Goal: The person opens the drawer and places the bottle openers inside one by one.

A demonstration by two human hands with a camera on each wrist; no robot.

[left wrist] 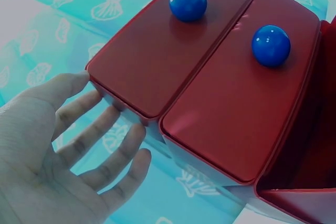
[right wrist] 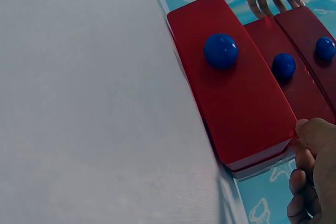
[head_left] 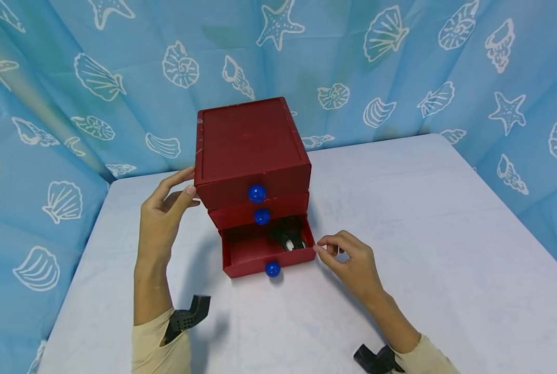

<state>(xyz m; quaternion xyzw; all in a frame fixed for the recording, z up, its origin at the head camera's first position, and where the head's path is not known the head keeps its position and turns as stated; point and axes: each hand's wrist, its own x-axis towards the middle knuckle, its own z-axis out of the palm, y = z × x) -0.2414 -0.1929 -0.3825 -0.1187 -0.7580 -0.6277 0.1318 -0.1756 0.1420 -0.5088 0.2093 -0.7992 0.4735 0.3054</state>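
A red three-drawer cabinet (head_left: 252, 140) with round blue knobs stands on the table. Its bottom drawer (head_left: 250, 267) is pulled out; the upper two are closed. Inside that drawer, at the right, lies a dark object with a pale part (head_left: 291, 240), its kind unclear. My left hand (head_left: 163, 218) rests its fingertips on the cabinet's upper left side, fingers loosely spread. My right hand (head_left: 350, 262) is at the drawer's front right corner. In the right wrist view, its thumb (right wrist: 315, 129) touches that corner and the other fingers are curled beside it.
A white cloth covers the table (head_left: 400, 208), which extends right of the cabinet. Behind and at the sides hangs a blue curtain (head_left: 334, 62) with white shell and starfish prints. Black mounts (head_left: 187, 317) sit on both wrists.
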